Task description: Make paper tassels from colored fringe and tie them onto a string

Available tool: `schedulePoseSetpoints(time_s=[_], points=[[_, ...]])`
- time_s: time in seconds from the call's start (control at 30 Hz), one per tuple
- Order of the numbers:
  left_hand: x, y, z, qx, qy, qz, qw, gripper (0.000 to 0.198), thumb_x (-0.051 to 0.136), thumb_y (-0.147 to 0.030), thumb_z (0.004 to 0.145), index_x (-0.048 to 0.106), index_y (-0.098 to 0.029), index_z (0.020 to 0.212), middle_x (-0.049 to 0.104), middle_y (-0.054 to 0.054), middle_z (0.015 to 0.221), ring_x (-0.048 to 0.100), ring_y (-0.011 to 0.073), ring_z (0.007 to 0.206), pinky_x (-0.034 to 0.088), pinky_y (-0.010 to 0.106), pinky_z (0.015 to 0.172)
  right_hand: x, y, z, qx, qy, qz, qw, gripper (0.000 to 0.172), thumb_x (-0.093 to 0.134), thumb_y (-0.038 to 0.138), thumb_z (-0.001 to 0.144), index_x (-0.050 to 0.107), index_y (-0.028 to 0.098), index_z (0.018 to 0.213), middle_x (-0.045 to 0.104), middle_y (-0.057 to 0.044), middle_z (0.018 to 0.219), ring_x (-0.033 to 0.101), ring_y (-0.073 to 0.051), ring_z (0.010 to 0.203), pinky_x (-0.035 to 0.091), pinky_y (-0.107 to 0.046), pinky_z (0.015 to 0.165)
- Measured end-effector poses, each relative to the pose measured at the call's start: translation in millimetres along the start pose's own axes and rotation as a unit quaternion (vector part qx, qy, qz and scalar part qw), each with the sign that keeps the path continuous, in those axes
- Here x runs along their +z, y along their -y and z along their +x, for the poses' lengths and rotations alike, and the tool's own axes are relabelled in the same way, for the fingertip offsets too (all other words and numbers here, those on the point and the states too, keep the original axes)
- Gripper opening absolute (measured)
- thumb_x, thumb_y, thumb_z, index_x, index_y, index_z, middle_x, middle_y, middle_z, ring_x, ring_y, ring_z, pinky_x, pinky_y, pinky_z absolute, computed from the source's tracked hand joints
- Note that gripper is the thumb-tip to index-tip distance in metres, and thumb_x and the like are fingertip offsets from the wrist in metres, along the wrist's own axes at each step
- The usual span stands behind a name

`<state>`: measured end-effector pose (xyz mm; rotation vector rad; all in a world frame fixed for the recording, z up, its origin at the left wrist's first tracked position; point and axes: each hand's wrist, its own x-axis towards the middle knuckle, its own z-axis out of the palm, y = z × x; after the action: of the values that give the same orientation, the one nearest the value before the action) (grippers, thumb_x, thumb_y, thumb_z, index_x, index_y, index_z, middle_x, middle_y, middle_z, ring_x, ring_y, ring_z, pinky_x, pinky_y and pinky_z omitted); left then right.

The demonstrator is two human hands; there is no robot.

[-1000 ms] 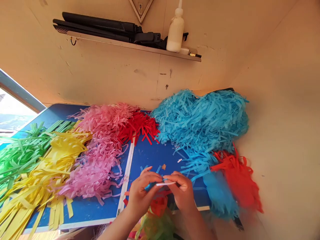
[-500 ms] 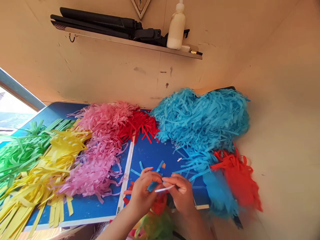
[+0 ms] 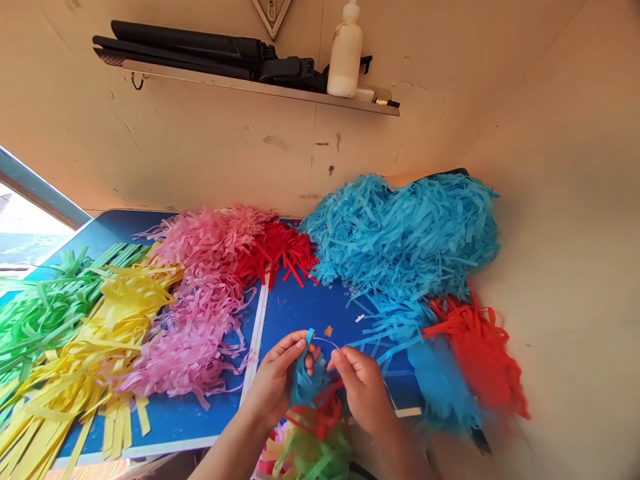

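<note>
My left hand [image 3: 283, 373] pinches a small blue paper tassel [image 3: 307, 380] near its top, the strips hanging below the fingers. A thin white string [image 3: 326, 341] runs from the top of this tassel to my right hand [image 3: 357, 380], whose thumb and forefinger close on it. More of the string trails down past the right wrist. Under both hands hang red strips [image 3: 320, 413] and, lower down, green ones [image 3: 320, 453] with pink and yellow beside them.
Piles of green [image 3: 50, 320], yellow [image 3: 120, 307], pink [image 3: 200, 300] and red tassels [image 3: 277, 253] cover the left of the blue table [image 3: 305, 307]. Large blue tassels [image 3: 410, 233] and a red one [image 3: 483, 353] lie right. A wall shelf [image 3: 225, 80] holds a white bottle [image 3: 345, 57].
My left hand has turned and lifted the blue tassel upright. The hands have moved slightly apart, with the white string now stretched between them in a small arc.
</note>
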<state>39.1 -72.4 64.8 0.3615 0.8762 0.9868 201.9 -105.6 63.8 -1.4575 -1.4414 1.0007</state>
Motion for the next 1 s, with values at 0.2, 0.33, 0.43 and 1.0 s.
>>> schedulePoseSetpoints(time_s=[0.2, 0.33, 0.43, 1.0], points=[[1.6, 1.6, -1.9, -0.002, 0.003, -0.004, 1.0, 0.038, 0.087, -0.032, 0.062, 0.067, -0.016, 0.091, 0.064, -0.003, 0.063, 0.057, 0.0064, 0.049, 0.047, 0.017, 0.05, 8.0, 0.8, -0.7, -0.005, -0.013, -0.008, 1.0, 0.049, 0.044, 0.05, 0.098, 0.057, 0.019, 0.064, 0.054, 0.003, 0.057, 0.049, -0.012, 0.055, 0.035, -0.023, 0.055], [3.7, 0.0, -4.0, -0.006, 0.001, -0.007, 1.0, 0.039, 0.088, -0.033, 0.062, 0.066, -0.016, 0.089, 0.065, -0.002, 0.064, 0.057, 0.0069, 0.05, 0.047, 0.017, 0.05, 7.7, -1.2, 2.4, -0.006, -0.02, -0.001, 1.0, 0.048, 0.044, 0.049, 0.098, 0.056, 0.018, 0.063, 0.053, 0.003, 0.056, 0.049, -0.012, 0.054, 0.035, -0.023, 0.054], [5.3, 0.2, -4.5, -0.012, 0.006, -0.012, 1.0, 0.039, 0.089, -0.033, 0.061, 0.065, -0.017, 0.088, 0.065, -0.003, 0.064, 0.057, 0.0066, 0.05, 0.047, 0.017, 0.051, 7.7, -1.5, 3.3, -0.002, -0.023, 0.008, 1.0, 0.048, 0.044, 0.049, 0.098, 0.057, 0.018, 0.064, 0.056, 0.002, 0.058, 0.051, -0.013, 0.055, 0.036, -0.023, 0.054], [-1.9, 13.4, -9.0, 0.256, -0.026, 0.442, 0.86, 0.039, 0.07, -0.023, 0.075, 0.052, -0.025, 0.109, 0.076, -0.001, 0.081, 0.073, 0.0208, 0.082, 0.055, 0.032, 0.076, -2.0, 8.5, 3.7, -0.067, 0.079, -0.066, 0.992, 0.021, 0.044, 0.034, 0.101, 0.06, 0.023, 0.11, 0.068, -0.003, 0.095, 0.064, -0.018, 0.086, 0.046, -0.027, 0.075]])
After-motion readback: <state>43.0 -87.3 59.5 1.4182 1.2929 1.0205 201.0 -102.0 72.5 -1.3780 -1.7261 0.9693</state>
